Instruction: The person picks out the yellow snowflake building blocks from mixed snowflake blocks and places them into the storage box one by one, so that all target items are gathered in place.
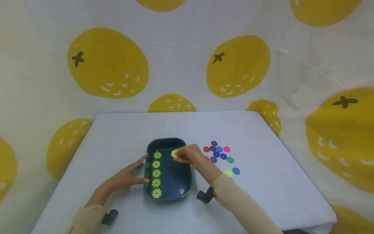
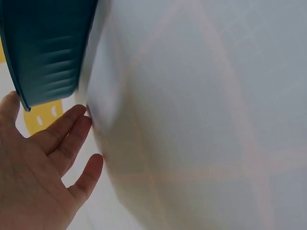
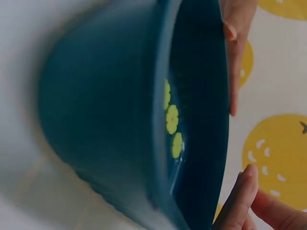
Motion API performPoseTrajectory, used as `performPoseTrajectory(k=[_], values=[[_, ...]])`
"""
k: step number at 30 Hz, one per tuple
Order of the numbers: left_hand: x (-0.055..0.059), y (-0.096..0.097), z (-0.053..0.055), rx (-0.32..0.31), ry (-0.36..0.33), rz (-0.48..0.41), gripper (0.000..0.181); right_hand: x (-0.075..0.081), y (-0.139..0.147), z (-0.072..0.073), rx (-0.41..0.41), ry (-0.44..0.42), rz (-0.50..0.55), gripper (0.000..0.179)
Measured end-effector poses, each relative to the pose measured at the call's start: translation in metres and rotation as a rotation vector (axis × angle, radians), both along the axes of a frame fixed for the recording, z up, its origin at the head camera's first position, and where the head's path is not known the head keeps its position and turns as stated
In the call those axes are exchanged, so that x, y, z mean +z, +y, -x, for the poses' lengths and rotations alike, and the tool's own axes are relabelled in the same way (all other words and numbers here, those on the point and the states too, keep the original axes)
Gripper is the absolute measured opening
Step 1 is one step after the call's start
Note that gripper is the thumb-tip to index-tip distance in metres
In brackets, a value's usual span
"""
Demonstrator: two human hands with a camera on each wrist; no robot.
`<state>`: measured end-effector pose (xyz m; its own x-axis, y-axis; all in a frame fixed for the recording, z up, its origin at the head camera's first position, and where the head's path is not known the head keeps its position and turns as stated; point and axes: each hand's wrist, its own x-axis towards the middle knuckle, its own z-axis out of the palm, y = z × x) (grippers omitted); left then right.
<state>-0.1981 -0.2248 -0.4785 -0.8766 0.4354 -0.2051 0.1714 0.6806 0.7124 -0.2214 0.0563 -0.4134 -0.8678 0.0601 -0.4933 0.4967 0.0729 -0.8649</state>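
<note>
A dark teal tray (image 1: 172, 182) stands on the table with a column of several yellow-green notched discs (image 1: 156, 173) along its left side. My right hand (image 1: 188, 154) pinches another yellow-green disc (image 1: 174, 153) over the tray's far right part. In the right wrist view the right fingers (image 3: 240, 199) show beyond the tray rim, and the disc is hidden there. My left hand (image 1: 128, 175) rests at the tray's left rim with fingers spread and straight. The left wrist view shows a left fingertip (image 2: 10, 103) touching the rim.
To the right of the tray lie several loose discs (image 1: 216, 154) in purple, red, blue, pink and green. Nearer the right forearm are a yellow disc (image 1: 228, 173) and a blue disc (image 1: 236, 171). A cloth printed with yellow fruit (image 1: 108, 63) hangs behind the white table (image 1: 122, 130).
</note>
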Motion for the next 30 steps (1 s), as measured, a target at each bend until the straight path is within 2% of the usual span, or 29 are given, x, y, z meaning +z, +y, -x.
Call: performPoseTrajectory(k=[8,13,21,27,30], values=[[0.001,0.002,0.000,0.020,-0.032,0.008,0.108,0.004,-0.013,0.015,0.026,0.019,0.067,0.026],[0.001,0.003,0.000,0.028,-0.046,0.008,0.108,0.004,-0.020,0.027,-0.007,-0.007,0.090,0.024],[0.004,0.004,-0.002,0.031,-0.057,0.005,0.108,-0.009,-0.035,0.044,-0.053,-0.041,0.159,0.022],[0.003,0.003,-0.003,0.021,-0.052,0.012,0.108,-0.019,-0.042,0.051,-0.099,-0.037,0.144,0.021],[0.004,0.004,-0.003,0.030,-0.056,0.012,0.108,-0.024,-0.045,0.052,-0.100,-0.039,0.119,0.028]])
